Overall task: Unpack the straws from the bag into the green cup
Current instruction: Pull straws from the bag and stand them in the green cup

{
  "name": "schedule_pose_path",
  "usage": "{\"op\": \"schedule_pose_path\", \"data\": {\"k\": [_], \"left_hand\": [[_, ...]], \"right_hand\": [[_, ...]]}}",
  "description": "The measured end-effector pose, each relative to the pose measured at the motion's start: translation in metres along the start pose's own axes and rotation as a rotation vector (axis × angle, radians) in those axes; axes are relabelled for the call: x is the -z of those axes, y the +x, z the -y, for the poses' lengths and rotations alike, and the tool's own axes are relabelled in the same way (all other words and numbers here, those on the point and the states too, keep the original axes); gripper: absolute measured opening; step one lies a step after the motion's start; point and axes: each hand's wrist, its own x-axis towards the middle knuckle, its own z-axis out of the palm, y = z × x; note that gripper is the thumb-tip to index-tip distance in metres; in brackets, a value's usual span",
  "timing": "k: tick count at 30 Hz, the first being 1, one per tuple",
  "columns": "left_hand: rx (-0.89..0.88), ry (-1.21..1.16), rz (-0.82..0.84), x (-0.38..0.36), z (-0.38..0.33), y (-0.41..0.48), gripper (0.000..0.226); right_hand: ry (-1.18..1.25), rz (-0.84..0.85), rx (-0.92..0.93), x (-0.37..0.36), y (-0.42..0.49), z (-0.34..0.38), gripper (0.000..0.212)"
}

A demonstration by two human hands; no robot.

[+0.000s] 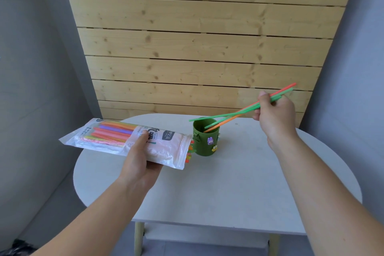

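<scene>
Clear, glossy plastic bag (133, 141), flat and oblong, printed with small lettering too fine to read; bright straws packed inside, blurred to pale pink behind the frosted half near its mouth. Only stubby coloured tips poking out at the open end, just beside the green cup (204, 138). Underside of the bag hidden by the left hand (139, 164), palm up beneath it, thumb pressed flat on top, fingers out of sight below. Held off the white table (228, 183), mouth end tilted slightly down toward the cup.

Matte, cylindrical cup standing upright near the far edge of the smooth oval tabletop, small cartoon charms stuck to its wall, their shapes hard to make out. Inside of the cup not visible.

Thin, stiff loose straws (243, 110), green, orange and reddish, pinched in a slanting bunch by the right hand (276, 114), fingers curled closed around their upper part, wrist raised above the table. Lower ends over the cup's rim, orange tip dipping just inside; exact count unclear where they overlap.

Rough knotted wooden planks (197, 48) behind; table legs partly cut off at bottom.
</scene>
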Motion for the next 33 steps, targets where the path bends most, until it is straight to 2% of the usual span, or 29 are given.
{"op": "schedule_pose_path", "data": {"k": [3, 7, 13, 19, 25, 29, 33], "left_hand": [[-0.008, 0.007, 0.008, 0.002, -0.002, -0.002, 0.028], [-0.008, 0.02, -0.001, 0.007, -0.006, -0.006, 0.014], [-0.025, 0.037, 0.013, 0.013, -0.013, -0.009, 0.014], [-0.008, 0.042, 0.014, 0.01, -0.011, -0.016, 0.034], [-0.003, 0.038, -0.007, 0.009, -0.008, -0.017, 0.046], [0.004, 0.031, 0.007, 0.007, -0.008, -0.017, 0.043], [0.0, 0.038, 0.018, 0.01, -0.009, -0.016, 0.039]], "right_hand": [[-0.041, 0.049, 0.02, -0.011, -0.004, 0.004, 0.029], [-0.053, 0.02, 0.023, -0.013, 0.0, 0.008, 0.025], [0.024, -0.078, -0.059, 0.002, 0.012, 0.007, 0.025], [0.038, -0.115, -0.061, 0.007, 0.015, 0.005, 0.024], [0.01, -0.017, -0.036, -0.003, 0.001, 0.005, 0.027], [0.022, 0.098, -0.062, -0.023, -0.011, 0.003, 0.025], [0.078, 0.122, -0.145, -0.037, -0.014, -0.007, 0.026]]}}
